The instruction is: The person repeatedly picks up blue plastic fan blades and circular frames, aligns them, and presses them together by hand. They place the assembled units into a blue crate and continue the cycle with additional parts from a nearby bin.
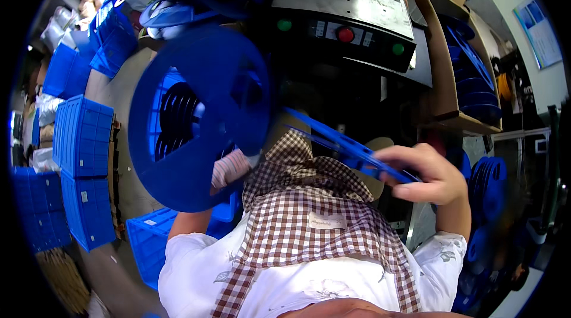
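Note:
A large blue reel disc [178, 178] with wide cut-outs stands up at the left, facing me. Behind it my left hand [231, 170], in a striped glove, shows through one cut-out. That hand is closed on the disc near its lower right part; most of the fingers are hidden. On the right, my bare right hand [425, 172] pinches the rim of a second blue reel disc [333, 136], seen almost edge-on. This disc slants up and left from my fingers, in front of my checked apron. The two discs look apart, with their near edges close together.
Ahead stands a machine with a metal top plate [333, 2], a red button [345, 34] and green buttons. An open cardboard box [437, 62] with blue reels is on its right. Blue crates [83, 136] are stacked at left. More blue reels [488, 181] stand at right.

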The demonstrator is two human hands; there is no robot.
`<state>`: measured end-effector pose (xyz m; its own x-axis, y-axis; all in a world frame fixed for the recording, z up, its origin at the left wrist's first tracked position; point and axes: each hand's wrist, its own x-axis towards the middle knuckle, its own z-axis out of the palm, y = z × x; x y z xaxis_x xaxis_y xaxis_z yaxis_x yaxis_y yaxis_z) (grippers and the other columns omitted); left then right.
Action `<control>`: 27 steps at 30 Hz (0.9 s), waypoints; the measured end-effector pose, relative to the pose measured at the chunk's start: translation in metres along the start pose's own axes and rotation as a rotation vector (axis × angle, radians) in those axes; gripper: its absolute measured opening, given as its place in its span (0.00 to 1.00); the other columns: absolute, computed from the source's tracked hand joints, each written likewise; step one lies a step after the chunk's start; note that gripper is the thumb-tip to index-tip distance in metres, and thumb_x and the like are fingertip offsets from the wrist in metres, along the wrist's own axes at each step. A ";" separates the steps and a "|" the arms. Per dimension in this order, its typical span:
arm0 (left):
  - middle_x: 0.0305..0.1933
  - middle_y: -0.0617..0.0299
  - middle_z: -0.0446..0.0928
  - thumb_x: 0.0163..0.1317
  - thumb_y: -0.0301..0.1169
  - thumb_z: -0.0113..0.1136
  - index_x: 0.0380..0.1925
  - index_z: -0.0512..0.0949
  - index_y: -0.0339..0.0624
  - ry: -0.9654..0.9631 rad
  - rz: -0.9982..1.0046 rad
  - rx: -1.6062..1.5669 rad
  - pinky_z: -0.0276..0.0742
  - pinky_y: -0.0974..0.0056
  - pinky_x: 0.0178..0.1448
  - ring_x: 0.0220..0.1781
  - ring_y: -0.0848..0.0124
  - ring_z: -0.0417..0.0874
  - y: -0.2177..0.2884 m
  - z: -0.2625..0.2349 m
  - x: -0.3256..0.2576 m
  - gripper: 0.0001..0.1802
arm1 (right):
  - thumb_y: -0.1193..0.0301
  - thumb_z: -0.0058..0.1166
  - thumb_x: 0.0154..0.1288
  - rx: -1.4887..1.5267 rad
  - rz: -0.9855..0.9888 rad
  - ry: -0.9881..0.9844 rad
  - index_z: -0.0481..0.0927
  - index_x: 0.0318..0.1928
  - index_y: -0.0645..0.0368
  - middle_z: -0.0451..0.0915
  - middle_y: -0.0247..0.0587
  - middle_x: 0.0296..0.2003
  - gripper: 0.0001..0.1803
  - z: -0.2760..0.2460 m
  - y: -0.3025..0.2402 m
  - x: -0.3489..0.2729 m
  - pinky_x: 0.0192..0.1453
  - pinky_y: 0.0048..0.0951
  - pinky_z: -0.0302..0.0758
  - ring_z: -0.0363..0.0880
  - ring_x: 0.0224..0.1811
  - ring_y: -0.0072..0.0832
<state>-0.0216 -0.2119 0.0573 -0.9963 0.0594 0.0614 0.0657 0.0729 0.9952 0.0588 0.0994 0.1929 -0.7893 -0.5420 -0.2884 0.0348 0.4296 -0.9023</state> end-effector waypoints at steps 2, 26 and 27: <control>0.23 0.62 0.71 0.63 0.30 0.57 0.52 0.72 0.41 0.085 -0.063 0.167 0.71 0.68 0.33 0.25 0.73 0.73 0.005 -0.012 0.005 0.17 | 0.54 0.53 0.63 -0.155 0.026 -0.174 0.73 0.54 0.67 0.78 0.47 0.24 0.30 0.011 0.010 0.038 0.28 0.27 0.72 0.78 0.22 0.32; 0.56 0.43 0.72 0.58 0.30 0.62 0.63 0.61 0.38 -0.639 -1.048 -0.186 0.82 0.58 0.55 0.53 0.58 0.80 -0.085 0.021 0.030 0.33 | 0.71 0.60 0.51 -0.704 -0.328 0.027 0.78 0.41 0.60 0.78 0.39 0.27 0.15 0.080 0.054 0.026 0.32 0.32 0.76 0.80 0.31 0.31; 0.56 0.44 0.73 0.58 0.29 0.62 0.63 0.62 0.38 -0.724 -1.050 -0.253 0.82 0.58 0.54 0.53 0.59 0.80 -0.083 0.033 0.031 0.32 | 0.72 0.61 0.49 -0.763 -0.375 0.160 0.79 0.40 0.59 0.78 0.37 0.27 0.14 0.083 0.055 0.016 0.30 0.30 0.75 0.79 0.30 0.29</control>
<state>-0.0559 -0.1837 -0.0260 -0.3041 0.6151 -0.7275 -0.8144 0.2283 0.5335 0.0987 0.0544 0.1120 -0.7451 -0.6615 0.0856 -0.6209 0.6411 -0.4510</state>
